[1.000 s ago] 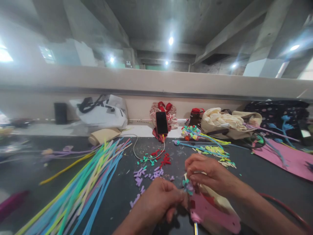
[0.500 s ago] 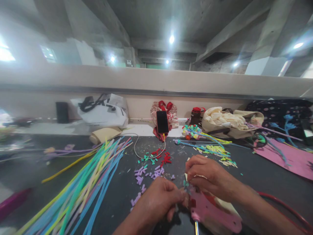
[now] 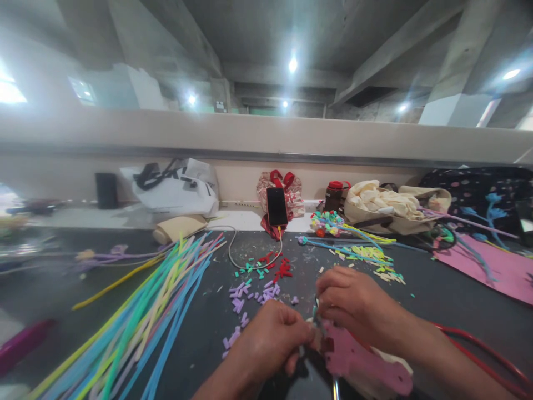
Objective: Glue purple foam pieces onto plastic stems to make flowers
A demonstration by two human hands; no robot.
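The pink glue gun (image 3: 360,358) lies at the lower right on a thin metal prop, its tip pointing away from me. My left hand (image 3: 277,336) is closed in a pinch just left of the gun's tip. A small pale piece shows at its fingertips, too blurred to name. My right hand (image 3: 352,300) curls over the front of the gun, fingers bent together near the tip. What it grips, if anything, is hidden behind the fingers. A bit of teal shows between the two hands.
Short cut purple pieces (image 3: 238,305), red pieces (image 3: 283,269) and yellow pieces (image 3: 368,255) lie beyond my hands. Long coloured pipe cleaners (image 3: 154,316) spread at left. A phone (image 3: 277,206) leans on a patterned bag, its cable looping forward. A red cord (image 3: 478,344) runs at right.
The right hand has shifted very slightly, and the pale material under the glue gun shows less. The left hand keeps its pinch in nearly the same place.
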